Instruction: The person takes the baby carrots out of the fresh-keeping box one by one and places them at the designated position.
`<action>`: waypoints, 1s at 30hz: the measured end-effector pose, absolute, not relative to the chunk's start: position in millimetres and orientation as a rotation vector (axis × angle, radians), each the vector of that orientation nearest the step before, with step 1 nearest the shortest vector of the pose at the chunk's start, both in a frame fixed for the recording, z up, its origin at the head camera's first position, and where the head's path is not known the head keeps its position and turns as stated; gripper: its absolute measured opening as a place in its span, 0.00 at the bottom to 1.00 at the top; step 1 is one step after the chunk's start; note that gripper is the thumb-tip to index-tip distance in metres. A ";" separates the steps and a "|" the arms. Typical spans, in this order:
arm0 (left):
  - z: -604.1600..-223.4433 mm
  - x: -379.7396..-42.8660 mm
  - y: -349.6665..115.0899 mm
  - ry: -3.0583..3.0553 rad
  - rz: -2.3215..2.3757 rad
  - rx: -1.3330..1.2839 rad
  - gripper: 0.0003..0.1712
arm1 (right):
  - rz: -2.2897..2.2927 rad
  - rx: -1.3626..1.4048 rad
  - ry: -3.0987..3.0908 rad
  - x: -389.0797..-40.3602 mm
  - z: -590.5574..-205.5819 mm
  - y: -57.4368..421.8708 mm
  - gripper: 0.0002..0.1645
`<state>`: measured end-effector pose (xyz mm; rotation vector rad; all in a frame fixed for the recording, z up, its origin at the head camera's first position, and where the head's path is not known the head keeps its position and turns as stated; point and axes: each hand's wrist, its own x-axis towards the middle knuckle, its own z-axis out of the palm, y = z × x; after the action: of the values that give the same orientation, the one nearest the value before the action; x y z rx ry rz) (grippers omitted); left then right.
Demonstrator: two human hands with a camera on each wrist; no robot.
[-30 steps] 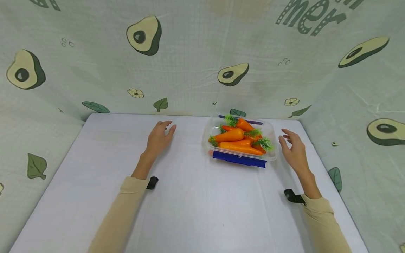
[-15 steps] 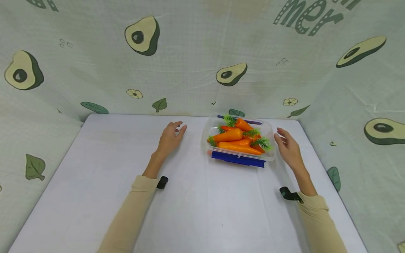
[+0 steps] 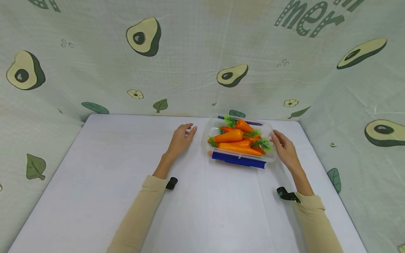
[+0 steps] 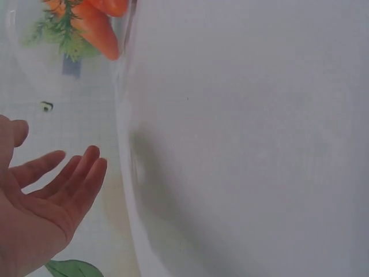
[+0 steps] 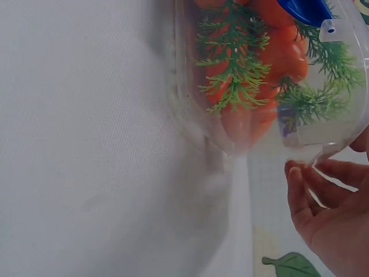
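A clear plastic food container with blue side clips sits toward the back of the white table. Orange toy carrots with green leafy tops fill it. My right hand is at the container's right end, its thumb and fingertips right at the rim; in the right wrist view the curved fingers come up against the clear edge. To the left of the container, my left hand hovers with relaxed, slightly bent fingers and holds nothing. The left wrist view has this hand apart from the container's near end.
The white table stretches in front of the container. Behind and at both sides hangs a pale green cloth printed with avocados and leaves, right against the table edges. Each wrist carries a small black camera.
My left hand has moved right, closer to the container. My right hand has come left from beside the container to its rim. The container and carrots have stayed in place.
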<state>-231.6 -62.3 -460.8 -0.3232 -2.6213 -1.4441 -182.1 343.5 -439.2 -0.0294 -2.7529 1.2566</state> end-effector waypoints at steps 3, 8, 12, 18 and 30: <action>-461.2 -231.3 -56.4 -2.613 -1.477 -0.337 0.28 | 1.289 -0.038 -2.732 -182.1 -439.5 342.7 0.37; -458.4 -230.9 -47.8 -2.651 -1.580 -0.308 0.31 | 1.330 -0.057 -2.696 -181.2 -441.0 343.8 0.35; -456.9 -230.4 -41.3 -2.676 -1.658 -0.288 0.34 | 1.356 -0.046 -2.671 -180.5 -442.1 344.6 0.34; -458.5 -230.0 -34.0 -2.659 -1.784 -0.340 0.34 | 1.408 -0.036 -2.644 -180.8 -440.9 344.6 0.34; -457.9 -232.1 -26.4 -2.577 -1.998 -0.302 0.32 | 1.532 -0.177 -2.688 -182.8 -438.1 347.4 0.40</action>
<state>-232.1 -26.4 -457.9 -0.3022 -2.5773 -1.9975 -182.8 347.4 -438.1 -0.1771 -2.6879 1.5317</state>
